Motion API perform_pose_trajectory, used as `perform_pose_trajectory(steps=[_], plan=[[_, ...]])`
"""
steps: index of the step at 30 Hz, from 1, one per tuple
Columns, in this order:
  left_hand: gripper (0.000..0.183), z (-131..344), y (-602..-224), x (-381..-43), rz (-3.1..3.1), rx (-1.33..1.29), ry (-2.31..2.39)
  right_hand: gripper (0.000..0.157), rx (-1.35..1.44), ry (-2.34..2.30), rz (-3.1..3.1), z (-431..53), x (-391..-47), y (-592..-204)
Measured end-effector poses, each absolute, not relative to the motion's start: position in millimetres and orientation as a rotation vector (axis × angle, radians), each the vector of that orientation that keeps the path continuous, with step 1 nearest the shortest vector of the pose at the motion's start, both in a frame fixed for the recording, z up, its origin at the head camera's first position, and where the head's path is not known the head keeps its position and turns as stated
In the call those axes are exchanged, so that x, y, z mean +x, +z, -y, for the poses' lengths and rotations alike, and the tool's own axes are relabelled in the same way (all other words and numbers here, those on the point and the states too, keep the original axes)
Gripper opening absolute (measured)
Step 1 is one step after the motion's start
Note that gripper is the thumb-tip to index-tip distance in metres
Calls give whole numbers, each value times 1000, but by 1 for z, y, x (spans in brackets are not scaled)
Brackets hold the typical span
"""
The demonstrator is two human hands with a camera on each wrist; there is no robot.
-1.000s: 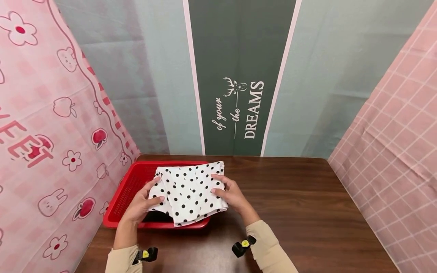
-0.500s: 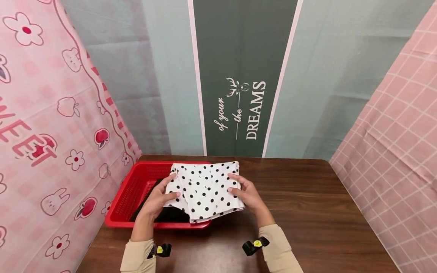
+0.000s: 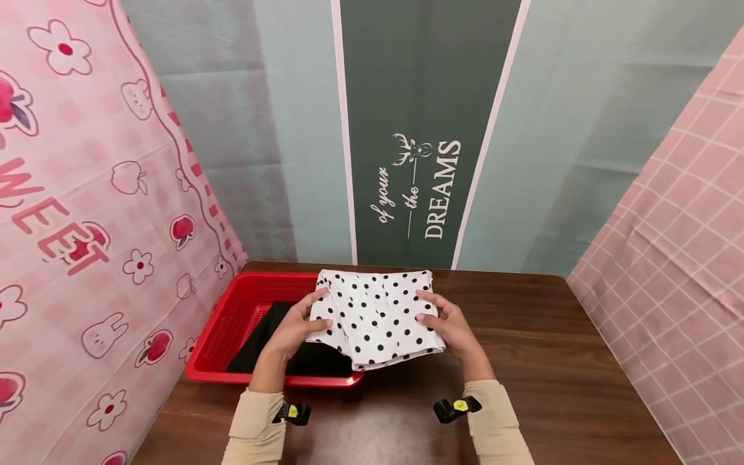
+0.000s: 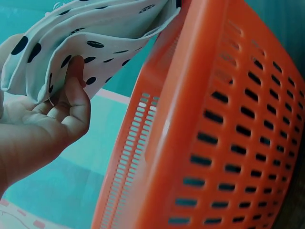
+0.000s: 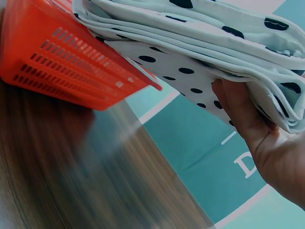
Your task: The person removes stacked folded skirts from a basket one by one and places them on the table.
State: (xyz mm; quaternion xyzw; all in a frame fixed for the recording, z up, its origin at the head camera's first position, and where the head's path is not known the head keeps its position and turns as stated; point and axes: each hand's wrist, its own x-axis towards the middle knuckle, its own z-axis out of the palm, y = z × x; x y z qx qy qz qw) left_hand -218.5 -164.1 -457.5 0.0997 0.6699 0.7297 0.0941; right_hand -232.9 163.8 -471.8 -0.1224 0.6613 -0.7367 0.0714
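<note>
A folded white cloth with black polka dots is held up between both hands, over the right end of a red plastic basket. My left hand grips its left edge, thumb on top and fingers beneath. On the opposite edge, my right hand pinches the layers the same way. Several stacked folds of the dotted cloth show edge-on in the right wrist view. Inside the basket lies a black cloth, partly hidden by the left hand and the dotted cloth.
The basket stands at the left of a brown wooden table. A pink patterned curtain borders the left side, a pink checked one the right. Behind the table hangs a grey-green curtain with printed words.
Both hands have carried the folded dotted cloth to the right, from above the middle of the basket to its right end. More of the black cloth in the basket now shows.
</note>
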Motion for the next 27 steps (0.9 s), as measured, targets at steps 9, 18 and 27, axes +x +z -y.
perform_pose_trajectory(steps=[9,18,27], plan=[[71,138,-455,-234,-1923,348,2155,55,-272,-2226,-2054,-189,-237,-474],[71,109,-457,-240,-1851,365,2158,53,-156,-2222,-2122,-217,-233,-478],[72,79,-468,-235,-1819,349,2165,50,-26,-2199,-2189,-241,-221,-487]])
